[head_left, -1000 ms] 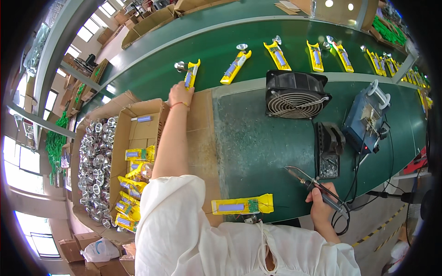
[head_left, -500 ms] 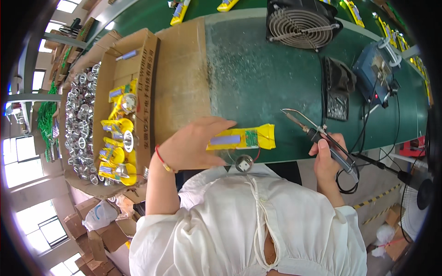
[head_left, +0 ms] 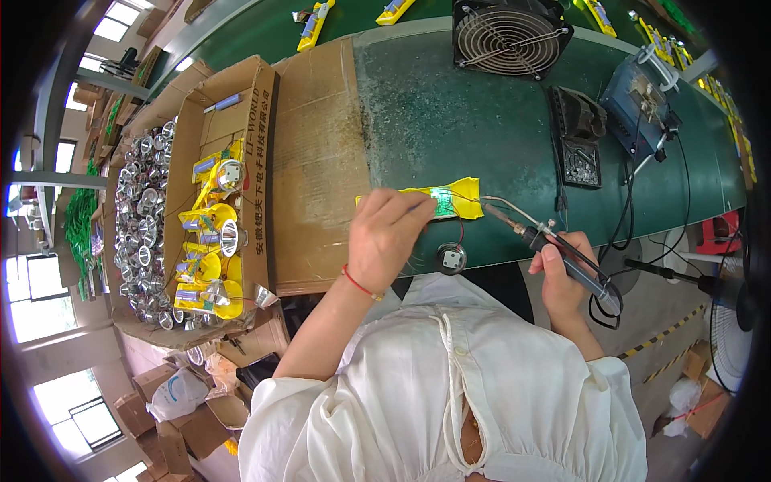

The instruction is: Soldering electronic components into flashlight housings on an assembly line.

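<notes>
Taking the long yellow plastic housing at the front of the green bench as the clock's centre, a round silver metal lamp head lies at 5 o'clock, close to the front edge; a nudge could tip it off and strain its thin red wire. At 7 o'clock the person's left hand covers much of the housing, its fingers drawn together beside the green circuit board; whether they pinch anything cannot be told. At 4 o'clock the right hand has its fingers clamped around a grey-handled soldering iron, its slim metal tip just beside the housing's right end. If hot, it could scorch the plastic or burn the left fingers should either hand slip.

Counted outward: one lamp head, one housing, one board, one iron. At 9 o'clock, one open brown cardboard carton holds at least four overlapping housings and one loose blue cylindrical cell; the silver reflectors beyond defy counting. At 2 o'clock stand one black holder and one blue metal box; at 1 o'clock, one black fan. Farthest, two yellow housings lie between 11 and 12.
</notes>
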Demonstrator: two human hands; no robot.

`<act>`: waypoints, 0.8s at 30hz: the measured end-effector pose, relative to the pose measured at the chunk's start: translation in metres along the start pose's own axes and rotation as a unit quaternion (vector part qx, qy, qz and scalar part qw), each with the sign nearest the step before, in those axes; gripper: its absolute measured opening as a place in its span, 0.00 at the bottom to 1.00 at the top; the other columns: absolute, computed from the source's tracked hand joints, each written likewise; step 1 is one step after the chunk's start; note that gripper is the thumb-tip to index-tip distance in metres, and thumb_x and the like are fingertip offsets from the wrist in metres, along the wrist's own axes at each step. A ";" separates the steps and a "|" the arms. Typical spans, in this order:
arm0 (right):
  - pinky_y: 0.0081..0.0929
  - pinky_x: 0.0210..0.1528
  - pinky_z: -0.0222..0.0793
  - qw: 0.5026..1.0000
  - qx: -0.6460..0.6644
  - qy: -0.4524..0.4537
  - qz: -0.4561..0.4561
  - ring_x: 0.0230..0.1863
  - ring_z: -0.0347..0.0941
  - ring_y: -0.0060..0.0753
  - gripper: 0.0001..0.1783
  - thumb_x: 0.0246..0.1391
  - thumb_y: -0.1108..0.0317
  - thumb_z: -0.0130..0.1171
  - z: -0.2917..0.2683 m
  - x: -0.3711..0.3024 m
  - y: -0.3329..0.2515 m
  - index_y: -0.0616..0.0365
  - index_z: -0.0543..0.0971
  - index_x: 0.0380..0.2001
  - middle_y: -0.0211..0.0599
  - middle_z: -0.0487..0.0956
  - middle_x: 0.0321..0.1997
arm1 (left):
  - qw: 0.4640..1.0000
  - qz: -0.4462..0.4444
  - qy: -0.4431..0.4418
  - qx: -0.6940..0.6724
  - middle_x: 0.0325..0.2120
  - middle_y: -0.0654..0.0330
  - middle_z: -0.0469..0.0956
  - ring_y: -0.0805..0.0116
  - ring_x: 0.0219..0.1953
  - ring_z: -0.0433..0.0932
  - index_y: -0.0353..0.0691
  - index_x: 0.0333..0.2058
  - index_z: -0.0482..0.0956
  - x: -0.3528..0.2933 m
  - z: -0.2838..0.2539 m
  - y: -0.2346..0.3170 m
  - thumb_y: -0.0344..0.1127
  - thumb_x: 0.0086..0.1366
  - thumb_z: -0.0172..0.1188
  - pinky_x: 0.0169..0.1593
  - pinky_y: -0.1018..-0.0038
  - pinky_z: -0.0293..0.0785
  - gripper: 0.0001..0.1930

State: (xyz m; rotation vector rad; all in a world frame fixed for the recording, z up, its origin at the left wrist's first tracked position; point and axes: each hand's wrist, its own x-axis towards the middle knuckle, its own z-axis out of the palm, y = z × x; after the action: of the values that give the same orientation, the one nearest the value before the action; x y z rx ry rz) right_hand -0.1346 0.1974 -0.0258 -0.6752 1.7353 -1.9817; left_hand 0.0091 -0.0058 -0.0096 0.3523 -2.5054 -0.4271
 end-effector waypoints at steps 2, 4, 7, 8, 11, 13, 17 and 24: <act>0.19 0.21 0.68 1.000 -0.003 -0.008 0.000 0.18 0.69 0.21 0.08 0.49 0.73 0.55 0.000 0.001 0.000 0.65 0.68 0.29 0.37 0.72 0.23 | 0.998 0.003 0.002 -0.065 0.28 0.62 0.78 0.65 0.29 0.73 0.40 0.31 0.80 0.003 0.007 0.002 0.25 0.48 0.61 0.33 0.74 0.70 0.09; 0.19 0.21 0.68 1.000 -0.004 -0.018 0.001 0.19 0.69 0.22 0.08 0.49 0.73 0.55 0.001 0.001 0.000 0.65 0.68 0.29 0.37 0.72 0.23 | 0.996 -0.008 0.006 -0.086 0.28 0.61 0.78 0.65 0.29 0.73 0.39 0.31 0.80 0.001 0.012 -0.002 0.25 0.48 0.61 0.33 0.74 0.70 0.09; 0.19 0.21 0.68 1.000 -0.009 -0.020 0.007 0.19 0.70 0.22 0.08 0.49 0.73 0.55 0.001 0.000 -0.003 0.65 0.68 0.30 0.37 0.72 0.23 | 0.991 -0.052 0.041 -0.113 0.27 0.60 0.77 0.64 0.29 0.74 0.39 0.30 0.80 -0.005 0.009 -0.009 0.24 0.47 0.61 0.33 0.73 0.71 0.09; 0.19 0.21 0.68 1.000 -0.011 -0.018 0.007 0.19 0.70 0.22 0.08 0.49 0.73 0.55 0.001 0.000 -0.003 0.65 0.68 0.30 0.37 0.72 0.22 | 0.987 -0.083 0.072 -0.120 0.26 0.59 0.77 0.64 0.29 0.74 0.39 0.30 0.80 -0.008 0.005 -0.012 0.24 0.46 0.61 0.33 0.73 0.71 0.09; 0.19 0.21 0.68 1.000 -0.011 -0.019 0.015 0.19 0.70 0.21 0.09 0.49 0.72 0.56 0.002 0.001 -0.002 0.65 0.68 0.30 0.37 0.72 0.23 | 0.990 -0.061 0.024 -0.122 0.27 0.59 0.77 0.64 0.29 0.74 0.39 0.30 0.80 -0.013 -0.008 -0.020 0.24 0.46 0.61 0.32 0.74 0.71 0.09; 0.19 0.21 0.68 0.999 -0.007 -0.024 0.022 0.20 0.70 0.21 0.09 0.49 0.72 0.56 0.003 0.002 -0.001 0.65 0.68 0.30 0.37 0.72 0.23 | 0.994 0.019 -0.015 -0.105 0.27 0.62 0.76 0.65 0.29 0.73 0.41 0.28 0.80 -0.010 -0.007 -0.019 0.25 0.44 0.62 0.31 0.75 0.71 0.08; 0.18 0.22 0.68 0.999 -0.022 -0.036 0.032 0.20 0.70 0.21 0.09 0.49 0.72 0.56 0.008 0.003 -0.003 0.65 0.68 0.29 0.37 0.73 0.24 | 0.996 -0.008 0.019 -0.087 0.24 0.64 0.72 0.67 0.27 0.71 0.42 0.24 0.79 0.004 0.008 -0.001 0.26 0.42 0.64 0.29 0.74 0.69 0.07; 0.19 0.19 0.67 0.998 -0.038 -0.041 0.031 0.18 0.69 0.22 0.09 0.49 0.72 0.54 0.013 0.003 0.001 0.64 0.67 0.29 0.38 0.71 0.24 | 0.988 -0.090 -0.014 -0.126 0.27 0.60 0.71 0.67 0.28 0.72 0.36 0.24 0.79 0.004 0.011 -0.001 0.25 0.44 0.65 0.30 0.75 0.71 0.06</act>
State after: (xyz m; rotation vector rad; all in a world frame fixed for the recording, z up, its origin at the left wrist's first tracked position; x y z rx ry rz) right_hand -0.1295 0.1852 -0.0257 -0.7085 1.7671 -1.8288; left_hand -0.0006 -0.0059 -0.0167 0.4760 -2.4173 -0.8182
